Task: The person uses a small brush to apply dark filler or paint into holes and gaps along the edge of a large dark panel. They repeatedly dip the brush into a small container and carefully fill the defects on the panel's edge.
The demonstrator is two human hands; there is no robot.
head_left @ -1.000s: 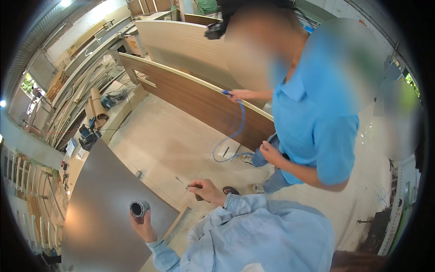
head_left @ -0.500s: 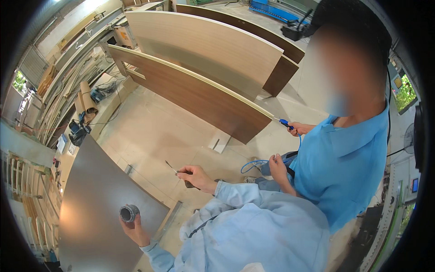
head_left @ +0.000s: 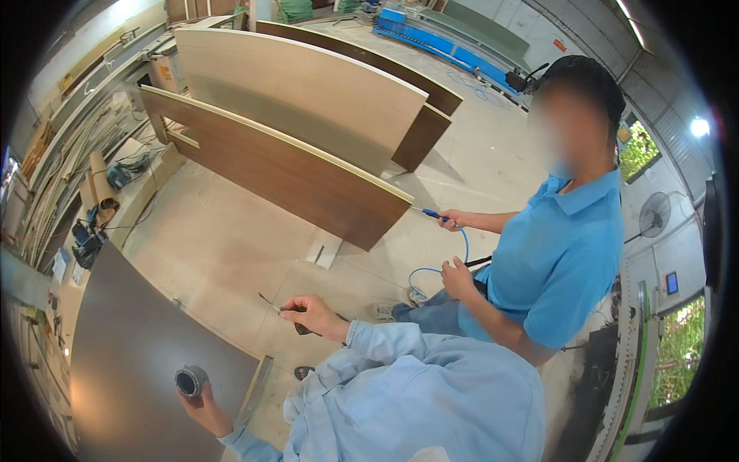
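My left hand (head_left: pixel 206 413) is closed round a dark grey, can-shaped cylinder (head_left: pixel 191 380), its round end turned upward. Below it lies a large grey-brown panel (head_left: pixel 146 339). Held out over the floor, my right hand (head_left: pixel 314 317) grips a slim tool (head_left: pixel 269 303) with a dark handle and a thin metal shaft; its exact kind is too small to make out. The tool's tip points away to the left and touches nothing.
To the right stands a co-worker (head_left: pixel 566 254) in a blue shirt, holding a blue air gun (head_left: pixel 440 215) with a blue hose at the corner of a brown panel (head_left: pixel 292 173). More upright panels (head_left: pixel 308 92) stand behind. A cluttered bench (head_left: pixel 135 173) runs along the left.
The view has swung to the right, so everything sits further left in it. Both my hands keep their holds. The co-worker still holds the air gun by the panel corner.
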